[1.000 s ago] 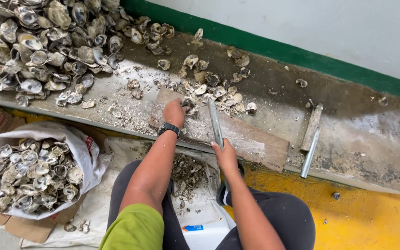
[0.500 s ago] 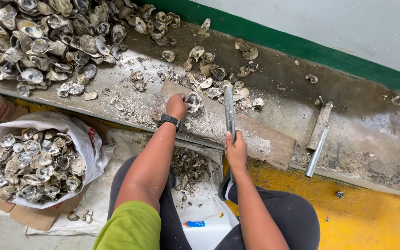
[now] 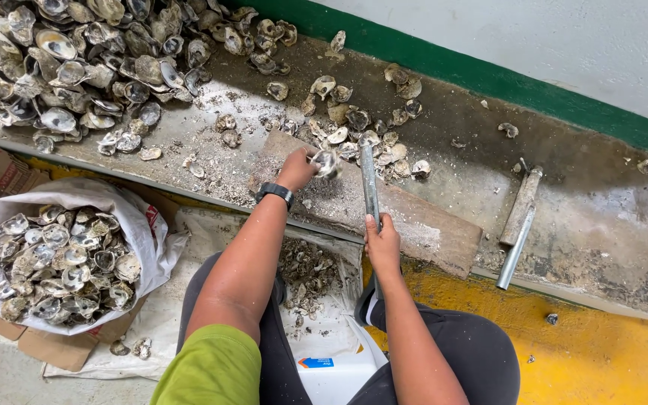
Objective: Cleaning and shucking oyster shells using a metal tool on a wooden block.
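Now left hand [image 3: 296, 169] pinching oyster shell [image 3: 326, 162] on board [image 3: 429, 229]; right hand [image 3: 382, 241] gripping metal bar [image 3: 370, 186]

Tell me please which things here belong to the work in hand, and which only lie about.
In use: left hand holding an oyster shell; right hand gripping a metal bar; wooden board beneath.

Lying about: spare metal rods, sack of shells, big shell heap.

bare ledge [image 3: 601, 217] open at right, shell heap [image 3: 91, 60] crowding left

Grey oyster shell [image 3: 326, 162], upright metal bar [image 3: 370, 187]
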